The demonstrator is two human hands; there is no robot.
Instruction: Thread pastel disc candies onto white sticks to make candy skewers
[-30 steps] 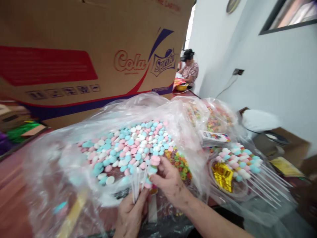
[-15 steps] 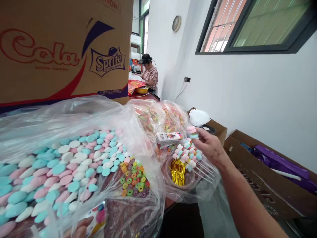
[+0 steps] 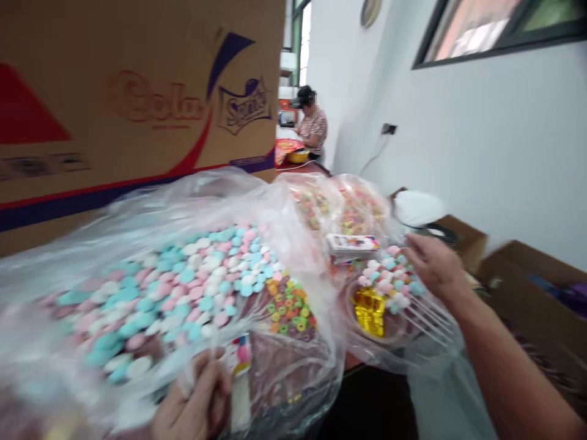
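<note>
**benchwatcher:** Standing right behind them, so nearest stuff first. Left hand (image 3: 192,400) is low at the front edge, fingers curled closed on what looks like a couple of thin white sticks (image 3: 239,400) plus a fold of the big clear plastic bag (image 3: 298,379). It's smeared by motion, so I can't swear whether it's pinching sticks, plastic or both.

**sugar_rush:** And the right one?

**benchwatcher:** Right hand (image 3: 433,264) is further out and off to the right, resting over the pile of candy skewers (image 3: 392,284). Fingers are loosely bent, tips pointing left onto the candy end. Whether they've actually closed on one skewer I can't tell. The skewers lie with their long axis running from the pastel heads at upper left to bare stick ends fanning out lower right, passing under the hand toward the wrist. So the right hand is way nearer to them; the left is well apart, across the bag.

**sugar_rush:** What are they sitting in?

**benchwatcher:** A clear round tub (image 3: 353,318) with a gold foil thing (image 3: 369,310) inside, all wrapped in more plastic. Loose pastel candy discs (image 3: 183,287) and some coloured rings (image 3: 288,308) sit in the big bag between the two hands. Beyond that, a cardboard carton (image 3: 137,91), and another person (image 3: 312,122) working way at the back. Everything's blurry.
</note>
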